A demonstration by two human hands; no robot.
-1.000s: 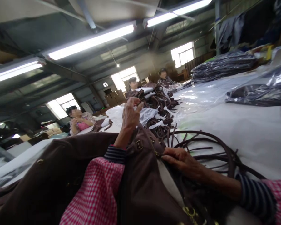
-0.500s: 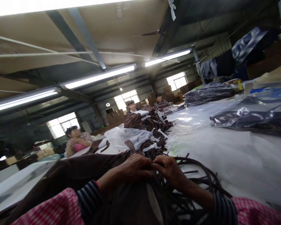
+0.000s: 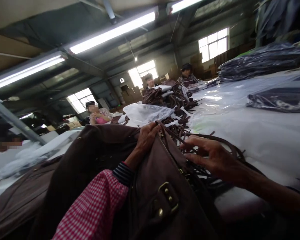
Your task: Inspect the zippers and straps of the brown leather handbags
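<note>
I'm watching remotely: the brown bag (image 3: 150,180) is sitting tilted close below the camera, its zipper (image 3: 170,154) running down from the far end. My left hand (image 3: 146,137) is clamping that far end, fingers closed over the edge. My right hand (image 3: 212,155) is hovering just beside the zipper side, thumb and fingers parted, near a thin strap (image 3: 173,134) (can't tell if the fingertips are touching it). For doing this well, I'm judging that the left grip should be keeping the end taut, while the right should be pinching near the zipper and avoiding the loose strap loops (image 3: 231,144) on the table cover (image 3: 270,140). The gold buckle (image 3: 168,197) is showing no legible mark; 0 brands are reading, and the white strips (image 3: 172,123) are looking too blurred for text.
</note>
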